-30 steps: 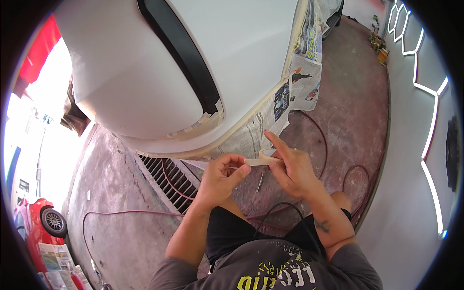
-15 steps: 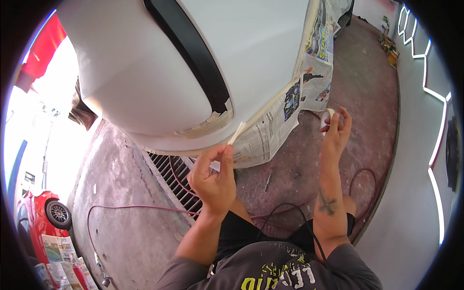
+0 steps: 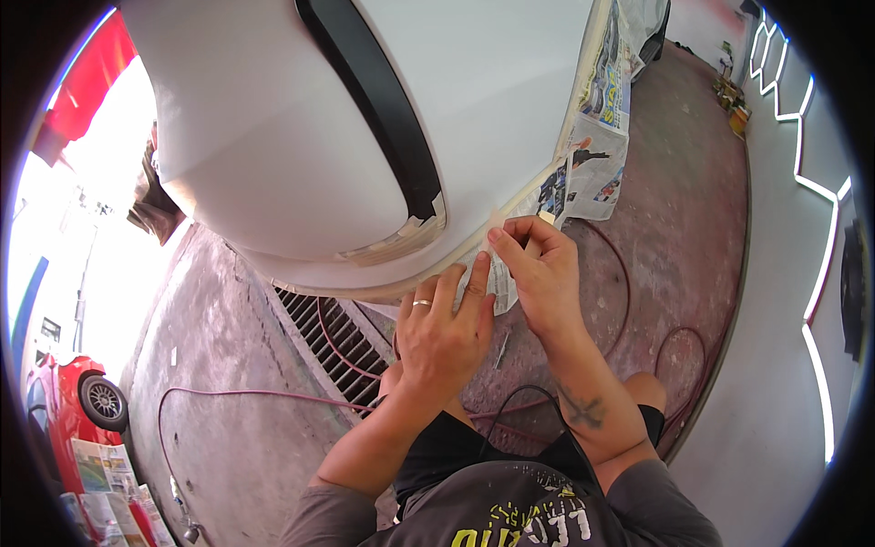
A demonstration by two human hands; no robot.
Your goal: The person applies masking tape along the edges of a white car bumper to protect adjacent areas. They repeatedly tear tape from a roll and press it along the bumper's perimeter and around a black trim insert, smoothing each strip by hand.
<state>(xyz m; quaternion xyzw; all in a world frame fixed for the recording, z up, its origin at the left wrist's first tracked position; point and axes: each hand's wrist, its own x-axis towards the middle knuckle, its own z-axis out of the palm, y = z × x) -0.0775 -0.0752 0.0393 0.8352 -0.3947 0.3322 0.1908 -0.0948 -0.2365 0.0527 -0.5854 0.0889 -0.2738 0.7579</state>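
Observation:
A white car bumper (image 3: pixel 273 164) with a black trim strip (image 3: pixel 369 100) curves in front of me. Newspaper sheets (image 3: pixel 597 173) hang from its lower right edge, held along the rim by pale masking tape (image 3: pixel 570 118). My left hand (image 3: pixel 442 328), with a ring on one finger, lies with fingers outstretched against the taped lower edge. Beside it, my right hand (image 3: pixel 545 273) is closed, thumb and forefinger pinching a strip of masking tape (image 3: pixel 497 223) at the rim. A pale yellow bit shows behind its knuckles; whether it is the roll is hidden. More tape (image 3: pixel 392 241) covers the trim's lower end.
A floor grate (image 3: pixel 333 337) lies below the bumper, with a reddish hose (image 3: pixel 246 391) running across it and the concrete. At the lower left stands a red car (image 3: pixel 68 410) with newspaper (image 3: pixel 105 465) near it. A grey wall (image 3: pixel 766 346) with light strips borders the right.
My right hand has come left and up to the bumper's edge, near my left. My left hand has let go of its pinch on the tape and spread its fingers along the rim.

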